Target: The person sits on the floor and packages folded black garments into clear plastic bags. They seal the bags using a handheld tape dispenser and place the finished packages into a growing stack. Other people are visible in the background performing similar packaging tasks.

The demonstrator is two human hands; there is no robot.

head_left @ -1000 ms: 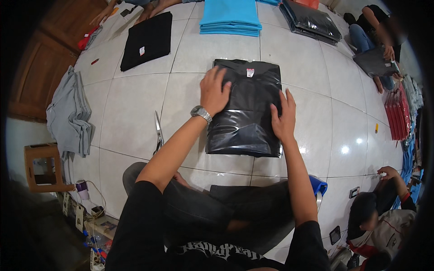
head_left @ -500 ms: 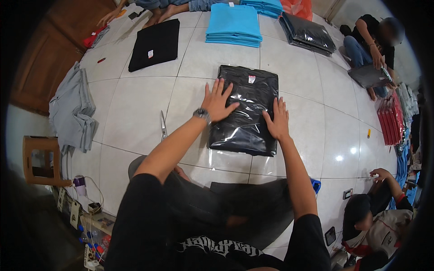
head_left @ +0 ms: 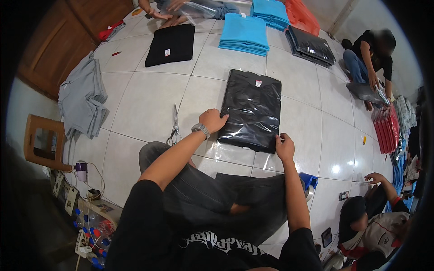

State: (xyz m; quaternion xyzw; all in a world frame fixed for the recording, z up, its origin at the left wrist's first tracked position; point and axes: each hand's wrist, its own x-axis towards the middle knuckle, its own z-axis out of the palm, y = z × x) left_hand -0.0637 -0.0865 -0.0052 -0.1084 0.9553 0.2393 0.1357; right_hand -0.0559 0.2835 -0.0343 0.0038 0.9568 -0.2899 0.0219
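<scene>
A folded black T-shirt in a clear plastic bag (head_left: 253, 108) lies flat on the tiled floor in front of my crossed legs, its small white label near the far edge. My left hand (head_left: 214, 120), with a watch on the wrist, has its fingers curled at the package's left edge. At the near right corner my right hand (head_left: 285, 147) pinches the side of the bag. The loose clear end of the bag spreads over the tiles toward me. Metal scissors (head_left: 174, 126) lie left of my left hand.
Stacks of blue shirts (head_left: 244, 34), a folded black shirt (head_left: 171, 45) and bagged black shirts (head_left: 311, 45) lie beyond. Grey garments (head_left: 83, 97) are at left. A blue tape dispenser (head_left: 309, 181) sits by my right knee. Several people sit around.
Both hands have gone from lying spread on the package to gripping its sides nearer me. The view has shifted slightly. At the far side, a person now handles a clear plastic bag.
</scene>
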